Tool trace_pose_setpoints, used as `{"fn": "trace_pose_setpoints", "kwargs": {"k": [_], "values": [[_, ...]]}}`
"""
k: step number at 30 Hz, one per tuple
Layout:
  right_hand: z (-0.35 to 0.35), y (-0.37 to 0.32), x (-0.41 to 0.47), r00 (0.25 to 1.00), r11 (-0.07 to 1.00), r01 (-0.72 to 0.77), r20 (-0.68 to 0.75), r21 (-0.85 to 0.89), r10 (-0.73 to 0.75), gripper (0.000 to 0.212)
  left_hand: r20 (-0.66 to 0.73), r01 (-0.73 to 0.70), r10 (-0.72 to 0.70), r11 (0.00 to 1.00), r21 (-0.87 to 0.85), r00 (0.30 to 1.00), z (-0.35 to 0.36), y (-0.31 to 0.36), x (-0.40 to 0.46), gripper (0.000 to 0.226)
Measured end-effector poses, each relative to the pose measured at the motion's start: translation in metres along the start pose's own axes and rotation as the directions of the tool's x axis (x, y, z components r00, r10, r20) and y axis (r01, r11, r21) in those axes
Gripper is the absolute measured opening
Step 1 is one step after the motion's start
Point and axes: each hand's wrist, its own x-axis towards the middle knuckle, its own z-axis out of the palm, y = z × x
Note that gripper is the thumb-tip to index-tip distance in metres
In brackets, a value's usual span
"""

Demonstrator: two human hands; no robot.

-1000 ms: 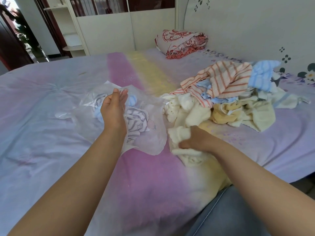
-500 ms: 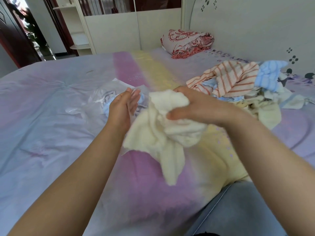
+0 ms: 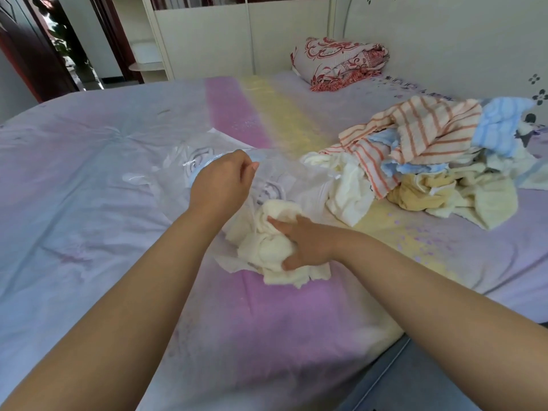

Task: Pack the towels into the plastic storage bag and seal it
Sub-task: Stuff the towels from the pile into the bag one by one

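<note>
Bedroom, packing | left hand (image 3: 221, 185) pinches plastic bag (image 3: 284, 176) mouth up on bed (image 3: 89, 179) | right hand (image 3: 302, 243) clutches cream towel (image 3: 267, 247) at opening | advice: hold mouth wide, push towel deep.

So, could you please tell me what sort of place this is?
Most likely a home bedroom: the work surface is a bed with a pastel sheet, a folded patterned quilt lies by the wall, and a wardrobe stands behind.

Left hand (image 3: 221, 180): raised, back toward camera, fingers curled, thumb and forefinger pinched together at the tips. Right hand (image 3: 305, 243): lower, just right of left wrist, fingers curled inward in grip. Both forearms extended forward, bare.
</note>
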Motion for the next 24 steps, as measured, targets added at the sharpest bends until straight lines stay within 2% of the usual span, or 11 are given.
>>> {"fn": "trace_pose_setpoints", "kwargs": {"k": [2, 4, 7, 10, 14, 17, 19, 20, 22, 23, 24], "values": [[0.000, -0.001, 0.013, 0.996, 0.999, 0.014, -0.087, 0.030, -0.012, 0.093, 0.010, -0.090, 0.091, 0.995, -0.052, 0.996, -0.001, 0.002, 0.002, 0.025], [0.000, -0.010, 0.036, 0.953, 0.986, 0.012, -0.300, 0.165, 0.039, 0.083, 0.028, -0.129, 0.139, 0.965, -0.228, 0.990, -0.002, 0.009, 0.004, 0.027], [0.001, -0.030, 0.072, 0.853, 0.948, 0.038, -0.504, 0.317, 0.134, 0.070, 0.137, 0.092, -0.013, 0.806, -0.584, 0.990, -0.007, 0.019, 0.010, 0.034], [0.009, -0.035, 0.097, 0.806, 0.986, -0.048, -0.577, 0.157, 0.132, 0.047, 0.179, 0.203, -0.103, 0.633, -0.747, 0.978, -0.016, 0.015, 0.014, 0.035], [0.011, -0.035, 0.095, 0.836, 0.992, -0.122, -0.538, 0.006, 0.106, 0.040, 0.175, 0.243, -0.173, 0.563, -0.790, 0.969, -0.020, -0.003, 0.018, 0.025], [0.015, -0.035, 0.098, 0.855, 0.983, -0.051, -0.502, 0.175, 0.134, 0.056, 0.257, 0.314, -0.189, 0.406, -0.858, 0.948, -0.013, -0.001, 0.017, 0.030], [0.012, -0.039, 0.102, 0.894, 0.920, 0.059, -0.431, 0.388, 0.125, 0.052, 0.338, 0.378, -0.205, 0.206, -0.903, 0.919, -0.008, 0.007, 0.013, 0.032], [0.006, -0.044, 0.102, 0.930, 0.832, 0.118, -0.354, 0.542, 0.098, 0.050, 0.363, 0.395, -0.219, 0.130, -0.909, 0.906, -0.006, 0.009, 0.013, 0.030], [-0.006, -0.055, 0.091, 0.978, 0.527, 0.155, -0.206, 0.835, 0.038, 0.049, 0.379, 0.413, -0.260, 0.090, -0.906, 0.888, -0.005, 0.008, 0.016, 0.026], [-0.009, -0.055, 0.090, 0.969, 0.520, 0.183, -0.242, 0.834, 0.047, 0.050, 0.378, 0.414, -0.264, 0.092, -0.906, 0.887, -0.005, 0.007, 0.017, 0.024], [-0.012, -0.053, 0.082, 0.943, 0.658, 0.223, -0.329, 0.720, 0.040, 0.048, 0.376, 0.411, -0.261, 0.092, -0.907, 0.889, -0.004, 0.006, 0.017, 0.019]]}}
